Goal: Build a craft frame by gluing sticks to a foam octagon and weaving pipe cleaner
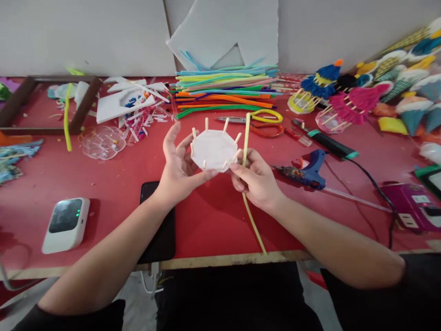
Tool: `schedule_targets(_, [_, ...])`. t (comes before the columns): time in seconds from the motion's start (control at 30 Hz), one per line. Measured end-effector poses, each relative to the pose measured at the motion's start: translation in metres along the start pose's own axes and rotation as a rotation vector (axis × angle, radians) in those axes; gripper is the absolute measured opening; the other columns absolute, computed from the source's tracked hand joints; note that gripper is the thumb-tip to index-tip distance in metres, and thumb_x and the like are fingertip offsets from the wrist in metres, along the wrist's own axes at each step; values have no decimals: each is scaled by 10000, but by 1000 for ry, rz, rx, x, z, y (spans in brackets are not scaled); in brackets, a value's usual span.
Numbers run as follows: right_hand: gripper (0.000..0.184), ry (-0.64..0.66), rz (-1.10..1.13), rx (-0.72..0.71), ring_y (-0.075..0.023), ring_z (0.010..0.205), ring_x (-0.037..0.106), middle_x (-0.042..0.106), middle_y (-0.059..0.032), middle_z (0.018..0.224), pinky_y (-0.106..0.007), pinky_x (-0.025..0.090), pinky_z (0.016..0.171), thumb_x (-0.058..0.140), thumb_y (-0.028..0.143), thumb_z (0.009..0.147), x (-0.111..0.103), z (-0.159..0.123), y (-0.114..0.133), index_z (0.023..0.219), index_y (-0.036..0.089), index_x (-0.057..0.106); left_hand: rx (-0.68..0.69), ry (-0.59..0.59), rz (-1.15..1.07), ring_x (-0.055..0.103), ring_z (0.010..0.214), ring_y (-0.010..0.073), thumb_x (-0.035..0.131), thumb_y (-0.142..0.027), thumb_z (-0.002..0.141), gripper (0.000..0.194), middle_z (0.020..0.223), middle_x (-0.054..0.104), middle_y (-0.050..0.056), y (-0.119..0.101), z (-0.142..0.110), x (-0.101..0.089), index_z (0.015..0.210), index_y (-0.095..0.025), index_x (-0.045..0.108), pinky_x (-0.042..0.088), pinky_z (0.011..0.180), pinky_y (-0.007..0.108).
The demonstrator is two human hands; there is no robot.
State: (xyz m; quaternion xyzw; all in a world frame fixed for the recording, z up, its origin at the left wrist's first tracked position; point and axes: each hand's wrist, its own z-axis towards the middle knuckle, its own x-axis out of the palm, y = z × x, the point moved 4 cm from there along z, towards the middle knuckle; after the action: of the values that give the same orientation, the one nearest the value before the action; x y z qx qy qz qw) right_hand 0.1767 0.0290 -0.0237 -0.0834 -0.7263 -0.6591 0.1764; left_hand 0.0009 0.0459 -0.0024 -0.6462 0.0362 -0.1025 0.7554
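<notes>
A white many-sided foam-like disc (214, 149) with several short pale wooden sticks standing around its rim is held up over the table between my hands. My left hand (181, 170) grips its left side, thumb along the near edge and index finger raised. At the right edge, my right hand (255, 177) pinches a pale yellow pipe cleaner (254, 223) against or close to the disc. One end of the pipe cleaner points up beside the disc; the other hangs down to the table's front edge. Some of the right fingers are hidden behind the disc.
Behind lie a stack of coloured pipe cleaners (223, 89), yellow-handled scissors (265, 116) and foam scraps (120, 103). At right are a blue glue gun (310, 170), a corded green-black tool (332, 145) and a pink yarn-wrapped piece (358, 103). A phone (158, 234) lies near my left forearm.
</notes>
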Motion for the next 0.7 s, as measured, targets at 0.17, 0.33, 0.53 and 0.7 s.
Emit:
schedule_targets(0.17, [445, -11, -46, -50, -63, 428, 462, 498, 128, 567, -198, 263, 384, 814, 454, 780, 0, -1, 4, 880, 282, 416, -124, -35, -69, 713, 1141, 260, 918, -309, 666, 915, 1206, 709, 85, 0, -4, 2, 1425, -260, 409, 607, 928, 352])
schedule_targets(0.33, [418, -2, -119, -78, -78, 420, 487, 495, 121, 576, -223, 290, 376, 790, 447, 816, 1, -3, 6, 884, 294, 407, -238, 28, -113, 745, 820, 176, 903, -292, 687, 474, 954, 764, 42, 3, -5, 6, 1063, -193, 632, 615, 645, 227])
schedule_targets(0.53, [402, 33, -168, -84, -67, 405, 515, 572, 95, 673, -249, 380, 380, 775, 471, 829, 1, -3, 5, 853, 278, 423, -215, 3, -107, 710, 757, 128, 893, -302, 717, 459, 934, 751, 5, 7, -5, 1, 1095, -225, 645, 617, 647, 213])
schedule_targets(0.7, [314, 53, -154, -80, -69, 434, 533, 659, 54, 735, -265, 441, 421, 727, 482, 874, 1, -3, 4, 885, 261, 505, -212, -52, -79, 715, 782, 132, 883, -355, 734, 423, 929, 752, 5, 6, -6, -2, 1062, -221, 653, 613, 650, 203])
